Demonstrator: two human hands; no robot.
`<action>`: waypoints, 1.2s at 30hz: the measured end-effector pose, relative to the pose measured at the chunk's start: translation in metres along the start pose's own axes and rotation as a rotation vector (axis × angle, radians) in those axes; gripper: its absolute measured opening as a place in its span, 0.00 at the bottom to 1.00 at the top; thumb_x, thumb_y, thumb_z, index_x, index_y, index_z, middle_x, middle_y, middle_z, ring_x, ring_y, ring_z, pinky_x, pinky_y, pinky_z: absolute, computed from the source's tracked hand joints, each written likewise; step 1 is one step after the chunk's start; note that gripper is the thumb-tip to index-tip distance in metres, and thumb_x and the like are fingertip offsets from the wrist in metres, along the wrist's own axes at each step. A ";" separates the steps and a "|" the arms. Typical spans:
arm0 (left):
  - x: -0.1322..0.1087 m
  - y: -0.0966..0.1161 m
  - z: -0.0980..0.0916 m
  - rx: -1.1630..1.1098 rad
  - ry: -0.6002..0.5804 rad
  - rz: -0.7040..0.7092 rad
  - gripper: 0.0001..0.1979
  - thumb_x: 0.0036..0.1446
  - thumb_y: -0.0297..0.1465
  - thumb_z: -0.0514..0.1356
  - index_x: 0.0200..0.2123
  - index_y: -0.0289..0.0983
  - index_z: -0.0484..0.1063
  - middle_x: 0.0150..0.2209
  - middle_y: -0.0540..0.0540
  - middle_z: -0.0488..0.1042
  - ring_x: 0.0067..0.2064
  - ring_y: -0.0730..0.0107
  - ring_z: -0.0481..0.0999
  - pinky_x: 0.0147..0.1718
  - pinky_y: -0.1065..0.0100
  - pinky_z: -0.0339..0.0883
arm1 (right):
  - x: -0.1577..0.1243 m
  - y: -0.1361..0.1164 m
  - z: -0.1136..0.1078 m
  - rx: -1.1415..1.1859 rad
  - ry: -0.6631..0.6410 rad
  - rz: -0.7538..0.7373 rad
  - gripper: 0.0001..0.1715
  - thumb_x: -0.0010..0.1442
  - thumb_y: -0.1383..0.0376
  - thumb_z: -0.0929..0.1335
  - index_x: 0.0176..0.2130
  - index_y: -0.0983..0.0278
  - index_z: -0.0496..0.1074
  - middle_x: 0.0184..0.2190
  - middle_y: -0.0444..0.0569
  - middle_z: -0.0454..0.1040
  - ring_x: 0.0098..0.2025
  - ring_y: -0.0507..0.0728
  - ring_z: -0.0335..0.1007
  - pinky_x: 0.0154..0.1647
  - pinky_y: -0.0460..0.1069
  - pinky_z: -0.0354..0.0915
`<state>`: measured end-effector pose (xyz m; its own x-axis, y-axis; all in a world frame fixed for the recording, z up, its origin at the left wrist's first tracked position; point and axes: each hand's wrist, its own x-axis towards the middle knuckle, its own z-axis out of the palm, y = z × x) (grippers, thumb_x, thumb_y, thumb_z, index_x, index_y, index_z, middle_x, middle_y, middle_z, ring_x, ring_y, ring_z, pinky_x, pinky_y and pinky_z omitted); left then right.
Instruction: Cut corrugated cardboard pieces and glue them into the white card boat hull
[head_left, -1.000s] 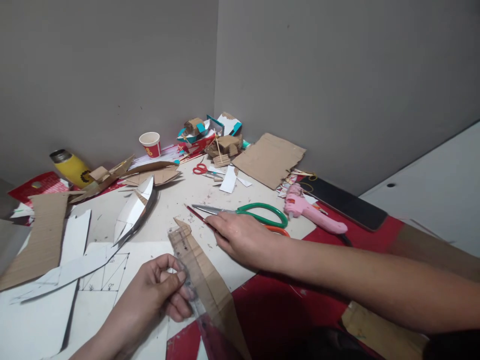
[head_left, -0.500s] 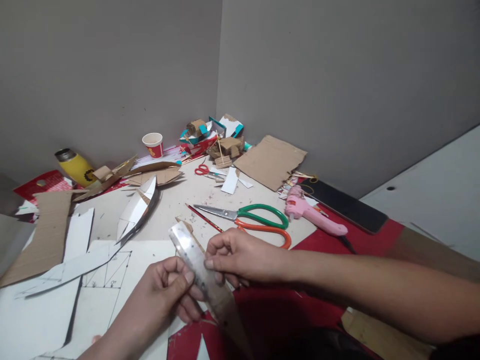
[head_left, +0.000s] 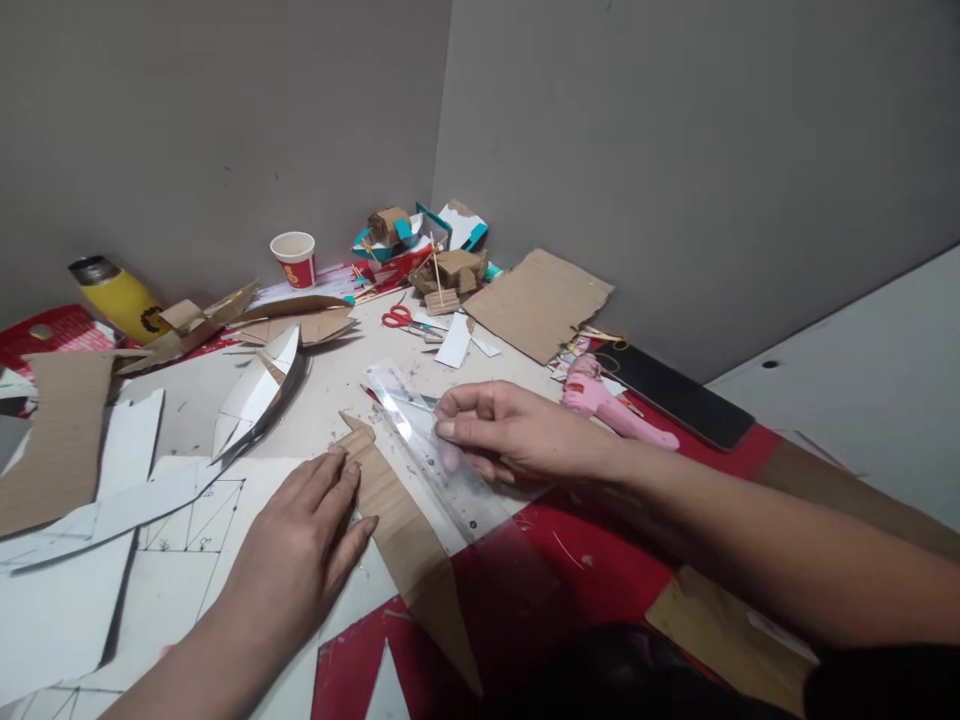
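My right hand pinches a clear plastic ruler, raised above the table and slanting down to the right. My left hand lies flat, its fingertips on the left edge of a brown cardboard strip. This strip narrows to a point near the table's front edge and has a notched tip at its far end. Behind the ruler and my right hand, the large scissors are hidden. Under my left forearm and to its left spreads a white sheet with pencil-drawn lines and triangles.
A pink glue gun and a black phone-like slab lie at right. Farther back are a cardboard sheet, small red scissors, a paper cup and a yellow bottle. A white boat-shaped piece stands left of centre.
My left hand has let go of the ruler and come down flat on the cardboard strip. My right hand has carried the ruler up and to the right, uncovering the strip.
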<state>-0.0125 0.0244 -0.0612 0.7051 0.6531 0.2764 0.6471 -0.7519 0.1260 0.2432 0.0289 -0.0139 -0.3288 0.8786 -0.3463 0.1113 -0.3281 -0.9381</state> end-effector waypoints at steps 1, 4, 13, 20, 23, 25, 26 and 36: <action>0.001 0.001 -0.001 0.000 -0.008 0.011 0.23 0.61 0.36 0.54 0.53 0.26 0.70 0.56 0.29 0.70 0.58 0.46 0.68 0.53 0.46 0.66 | 0.001 0.000 0.001 0.019 -0.004 0.000 0.07 0.61 0.64 0.65 0.31 0.65 0.64 0.17 0.39 0.69 0.12 0.43 0.52 0.11 0.37 0.50; 0.001 0.002 -0.003 -0.016 -0.024 0.052 0.23 0.61 0.36 0.55 0.53 0.25 0.70 0.55 0.29 0.70 0.59 0.46 0.66 0.54 0.47 0.66 | 0.005 0.001 0.004 0.112 -0.032 0.012 0.07 0.59 0.65 0.66 0.31 0.65 0.65 0.17 0.39 0.69 0.11 0.42 0.50 0.09 0.37 0.46; 0.002 0.005 -0.007 -0.074 -0.117 -0.065 0.31 0.56 0.42 0.58 0.59 0.32 0.62 0.63 0.28 0.58 0.63 0.43 0.59 0.54 0.45 0.63 | 0.022 0.015 -0.002 0.287 0.018 -0.071 0.10 0.55 0.62 0.69 0.29 0.66 0.66 0.19 0.40 0.71 0.13 0.43 0.52 0.09 0.37 0.49; 0.044 -0.009 -0.011 -0.177 -0.287 -0.102 0.47 0.48 0.47 0.63 0.65 0.34 0.50 0.65 0.30 0.54 0.66 0.42 0.50 0.59 0.42 0.54 | 0.018 0.015 -0.007 0.325 0.014 -0.110 0.13 0.53 0.59 0.71 0.28 0.66 0.67 0.20 0.41 0.71 0.14 0.44 0.53 0.10 0.38 0.50; 0.050 -0.016 -0.003 -0.216 -0.194 -0.108 0.47 0.50 0.45 0.63 0.67 0.37 0.44 0.68 0.31 0.44 0.68 0.41 0.43 0.59 0.39 0.50 | 0.014 0.012 -0.010 0.388 0.041 -0.150 0.16 0.52 0.58 0.72 0.28 0.66 0.67 0.20 0.41 0.72 0.15 0.43 0.54 0.12 0.37 0.50; 0.048 -0.019 0.000 -0.279 -0.139 -0.142 0.43 0.53 0.41 0.62 0.67 0.37 0.45 0.67 0.32 0.49 0.67 0.44 0.48 0.59 0.41 0.51 | 0.014 0.012 -0.012 0.435 0.055 -0.168 0.15 0.52 0.59 0.72 0.29 0.66 0.66 0.20 0.41 0.72 0.15 0.43 0.55 0.12 0.37 0.50; 0.046 -0.020 0.000 -0.328 -0.121 -0.179 0.40 0.54 0.39 0.61 0.66 0.38 0.47 0.66 0.32 0.54 0.66 0.47 0.53 0.59 0.43 0.52 | 0.014 0.012 -0.012 0.441 0.056 -0.166 0.15 0.52 0.59 0.72 0.29 0.66 0.66 0.20 0.41 0.72 0.15 0.42 0.55 0.12 0.37 0.50; 0.030 0.003 -0.029 -0.422 0.301 -0.357 0.11 0.58 0.27 0.59 0.44 0.43 0.71 0.42 0.47 0.78 0.44 0.63 0.76 0.47 0.62 0.68 | 0.011 0.019 0.009 0.153 -0.252 0.162 0.04 0.54 0.67 0.67 0.30 0.64 0.65 0.11 0.35 0.67 0.10 0.46 0.62 0.12 0.38 0.56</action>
<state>0.0021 0.0394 -0.0248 0.3143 0.8626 0.3965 0.6140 -0.5032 0.6080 0.2336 0.0292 -0.0355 -0.5419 0.7037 -0.4595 0.0452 -0.5215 -0.8521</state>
